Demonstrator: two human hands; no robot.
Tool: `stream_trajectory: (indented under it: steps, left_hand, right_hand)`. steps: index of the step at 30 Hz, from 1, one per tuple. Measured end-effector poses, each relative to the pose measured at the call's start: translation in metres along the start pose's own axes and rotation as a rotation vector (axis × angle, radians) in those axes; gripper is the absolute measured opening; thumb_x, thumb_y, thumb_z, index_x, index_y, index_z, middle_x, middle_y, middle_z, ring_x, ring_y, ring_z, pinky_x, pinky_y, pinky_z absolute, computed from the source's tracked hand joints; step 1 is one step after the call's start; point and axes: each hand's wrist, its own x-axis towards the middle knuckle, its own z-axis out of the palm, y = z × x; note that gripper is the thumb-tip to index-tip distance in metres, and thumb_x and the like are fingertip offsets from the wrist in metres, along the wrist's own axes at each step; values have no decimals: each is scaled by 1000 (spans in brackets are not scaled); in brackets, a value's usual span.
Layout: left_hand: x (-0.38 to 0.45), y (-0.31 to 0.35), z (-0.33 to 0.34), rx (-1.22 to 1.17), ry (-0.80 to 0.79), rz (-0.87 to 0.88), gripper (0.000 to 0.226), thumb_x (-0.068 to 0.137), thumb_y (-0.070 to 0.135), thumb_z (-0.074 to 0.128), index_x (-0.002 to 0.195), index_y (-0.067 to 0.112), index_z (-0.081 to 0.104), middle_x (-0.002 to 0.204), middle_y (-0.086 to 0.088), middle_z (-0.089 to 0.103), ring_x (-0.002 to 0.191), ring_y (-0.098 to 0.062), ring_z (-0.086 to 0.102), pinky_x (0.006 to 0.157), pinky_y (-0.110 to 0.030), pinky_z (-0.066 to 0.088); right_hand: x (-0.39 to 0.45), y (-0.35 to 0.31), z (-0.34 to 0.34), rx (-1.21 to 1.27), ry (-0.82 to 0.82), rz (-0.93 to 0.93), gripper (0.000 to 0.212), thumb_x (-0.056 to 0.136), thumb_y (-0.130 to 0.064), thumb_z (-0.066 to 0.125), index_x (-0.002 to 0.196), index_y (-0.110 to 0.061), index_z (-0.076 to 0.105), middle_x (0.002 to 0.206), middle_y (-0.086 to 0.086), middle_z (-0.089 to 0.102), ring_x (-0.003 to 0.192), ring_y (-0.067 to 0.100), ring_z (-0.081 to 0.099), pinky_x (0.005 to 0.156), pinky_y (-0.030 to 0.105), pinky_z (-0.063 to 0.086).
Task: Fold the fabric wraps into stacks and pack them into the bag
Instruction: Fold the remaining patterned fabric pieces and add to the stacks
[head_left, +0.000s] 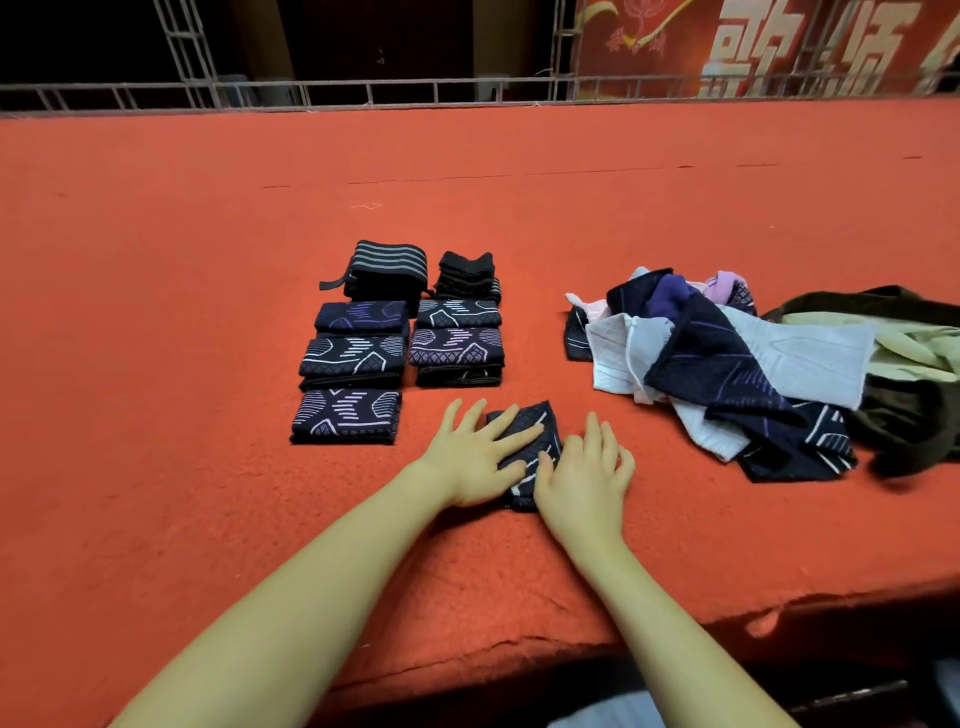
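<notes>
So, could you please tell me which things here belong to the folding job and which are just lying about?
Job: wrap under both hands, left, right; folded stacks; unfolded pile; bag.
Lying about: railing; banner.

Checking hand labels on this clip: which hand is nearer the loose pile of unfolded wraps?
Right. The right hand presses the near-right part of the wrap being folded, on the side towards the unfolded pile. The left hand lies flat on its left part, farther away.

Dark patterned folded wrap (535, 441) lying flat, folded stacks (400, 338) in two columns left, unfolded heap (727, 364) beside olive bag (914, 405) right
</notes>
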Motion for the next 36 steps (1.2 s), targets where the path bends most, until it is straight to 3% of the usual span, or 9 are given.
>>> stream_trajectory:
  steps: [4, 7, 10, 13, 16, 19, 24, 31, 36]
  left_hand:
    - [-7, -1, -1, -90, 80, -28, 55, 101, 48, 23, 150, 41, -1, 160, 5, 3, 147, -23, 1, 113, -48, -8]
    - [-16, -11, -8, -206, 330, -45, 57, 101, 41, 29, 150, 38, -1, 160, 5, 10, 144, -16, 13, 112, -41, 6]
    - [-24, -29, -16, -155, 525, -13, 53, 97, 44, 22, 149, 35, 24, 158, 2, 17, 139, -20, 25, 106, -41, 17]
    - [-31, -54, -17, -21, 650, 60, 44, 94, 38, 28, 125, 26, 58, 150, -3, 38, 127, -26, 37, 96, -41, 24]
    - [-44, -78, -15, 29, 738, 76, 35, 91, 36, 37, 105, 25, 67, 132, 2, 57, 116, -22, 41, 87, -35, 23]
    - [-58, -89, -9, -53, 748, 79, 31, 87, 36, 42, 93, 21, 68, 111, 8, 67, 108, -24, 49, 86, -37, 23]
    - [-73, -90, 16, -97, 802, 42, 26, 86, 30, 45, 88, 15, 66, 120, 0, 64, 114, -20, 43, 85, -35, 23]
    - [-89, -104, 0, 123, 1118, 22, 10, 86, 16, 54, 92, 13, 62, 123, -5, 59, 118, -23, 46, 88, -36, 27]
    - [-98, -137, -3, 246, 1104, -83, 14, 85, 15, 55, 85, 12, 69, 115, -5, 66, 116, -20, 48, 85, -36, 27]
  right_hand:
    - [1, 4, -3, 221, 18, -7, 20, 81, -21, 67, 88, -3, 64, 135, 24, 48, 129, 39, 40, 100, 44, 20]
    - [3, -3, -14, 436, 129, -90, 28, 82, -36, 51, 88, -12, 64, 130, 16, 51, 123, 28, 40, 93, 28, 18]
    - [4, -20, -21, 531, 163, -202, 22, 82, -35, 51, 92, -19, 62, 128, 12, 52, 120, 24, 41, 92, 24, 18]
    - [8, -41, -24, 502, 178, -350, 18, 83, -33, 53, 91, -19, 61, 127, 11, 53, 116, 23, 41, 90, 25, 20]
    - [16, -56, -23, 416, 198, -469, 22, 83, -32, 54, 89, -15, 66, 126, 10, 54, 113, 24, 43, 89, 31, 24]
    - [19, -61, -21, 347, 174, -560, 25, 83, -36, 54, 88, -16, 68, 121, 7, 57, 110, 23, 44, 86, 30, 23]
    - [13, -60, -12, 321, 82, -491, 39, 80, -50, 51, 93, -17, 67, 116, 4, 61, 107, 18, 44, 83, 24, 16]
    - [22, -92, -21, 513, 256, -499, 26, 79, -42, 59, 94, -26, 73, 117, -2, 61, 108, 19, 44, 83, 25, 16]
    - [38, -131, -7, 502, 300, -563, 25, 79, -41, 61, 95, -28, 75, 116, -7, 63, 106, 19, 42, 85, 27, 16]
